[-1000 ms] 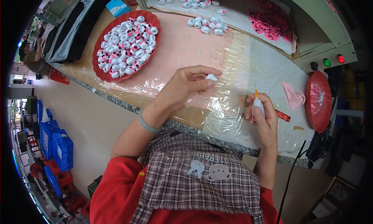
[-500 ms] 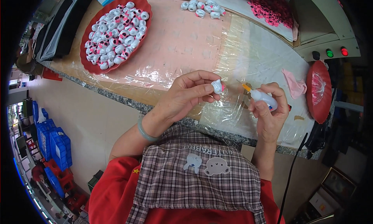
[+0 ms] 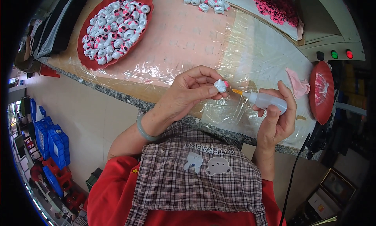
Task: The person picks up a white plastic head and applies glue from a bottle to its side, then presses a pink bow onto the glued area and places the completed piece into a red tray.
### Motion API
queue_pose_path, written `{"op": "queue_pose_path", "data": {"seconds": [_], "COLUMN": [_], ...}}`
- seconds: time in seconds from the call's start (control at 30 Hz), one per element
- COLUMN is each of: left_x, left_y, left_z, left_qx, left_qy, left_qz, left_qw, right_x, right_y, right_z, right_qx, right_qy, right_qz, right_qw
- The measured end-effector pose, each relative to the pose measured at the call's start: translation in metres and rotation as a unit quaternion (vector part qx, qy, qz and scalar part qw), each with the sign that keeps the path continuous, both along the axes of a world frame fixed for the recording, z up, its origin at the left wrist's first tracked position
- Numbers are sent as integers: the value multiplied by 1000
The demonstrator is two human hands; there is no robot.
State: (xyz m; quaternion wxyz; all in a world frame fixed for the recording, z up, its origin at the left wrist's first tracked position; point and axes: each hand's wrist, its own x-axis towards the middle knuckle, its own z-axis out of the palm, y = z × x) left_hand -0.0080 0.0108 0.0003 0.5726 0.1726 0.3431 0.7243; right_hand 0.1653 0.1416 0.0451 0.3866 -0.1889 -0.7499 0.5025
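Note:
Pinched between the thumb and fingers of my left hand (image 3: pixel 192 88) is a small white figurine head (image 3: pixel 221 86) with a pink piece on its side. My right hand (image 3: pixel 279 116) grips a translucent squeeze bottle (image 3: pixel 270 101) by its body. The bottle lies nearly level, and its orange nozzle (image 3: pixel 237 92) points left, close to the figurine's pink side. Whether its fine tip touches the figurine is too small to tell. Both hands are above the near edge of the plastic-covered worktable (image 3: pixel 176 41).
A red scalloped tray (image 3: pixel 150 6) full of white and pink figurine heads stands at the far left. Several more heads (image 3: pixel 203 7) sit at the back, near a pile of pink pieces (image 3: pixel 274 6). To the right are a pink cloth (image 3: pixel 298 85) and a red dish (image 3: pixel 322 104).
My right hand has tipped the bottle from slanting up to nearly level, bringing the nozzle down and left toward the figurine. The left hand has turned the figurine slightly.

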Motion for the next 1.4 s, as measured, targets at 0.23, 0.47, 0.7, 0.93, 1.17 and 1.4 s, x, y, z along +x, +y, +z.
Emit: {"op": "queue_pose_path", "data": {"seconds": [0.23,0.47,0.7,0.93,1.17,1.4], "left_x": [0,-2,-3,-2,-3,-2], "left_y": [-1,-1,-1,-1,-1,-1], "left_z": [-3,-4,-4,-4,-5,-6], "left_qx": [3,4,0,-4,-1,-6], "left_qy": [9,7,4,3,2,9], "left_qz": [3,3,2,1,2,5], "left_qw": [1000,1000,1000,1000,1000,1000], "right_x": [2,3,2,3,2,3], "right_y": [-2,0,1,-1,-1,-2], "right_z": [-3,-6,-6,-8,-6,-4], "right_qx": [119,183,192,142,149,149], "right_qy": [-25,-58,-62,-47,-57,-73], "right_qz": [-26,-27,-17,-23,-17,-16], "right_qw": [992,981,979,989,987,986]}}
